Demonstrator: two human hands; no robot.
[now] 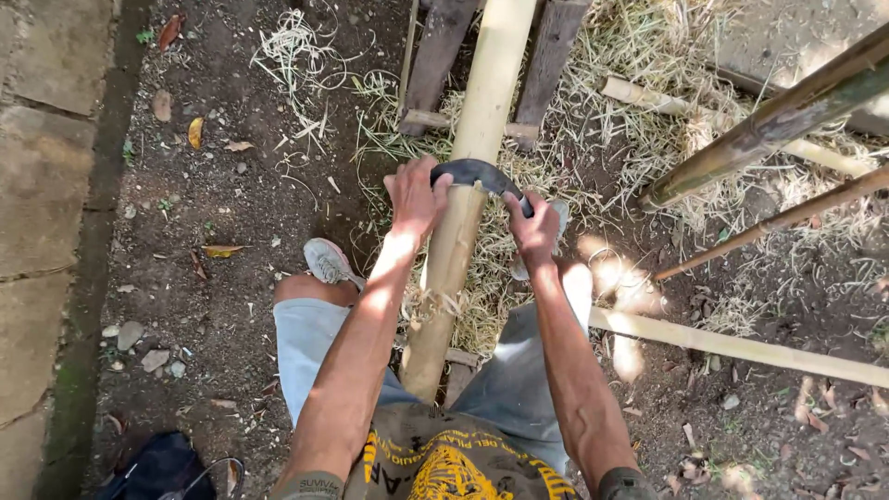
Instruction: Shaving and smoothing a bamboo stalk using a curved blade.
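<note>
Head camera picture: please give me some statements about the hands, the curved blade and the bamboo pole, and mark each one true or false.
1. Both hands grip one curved blade, the left hand at one end and the right hand at the other. True.
2. The blade lies across a pale bamboo pole. True.
3. The pole lies flat on the stone paving at the left. False: it slopes up between the person's knees, over bare soil and shavings.
4. The person is barefoot. False: a light shoe shows on the left foot.
5. Darker bamboo poles cross the upper right. True.
</note>
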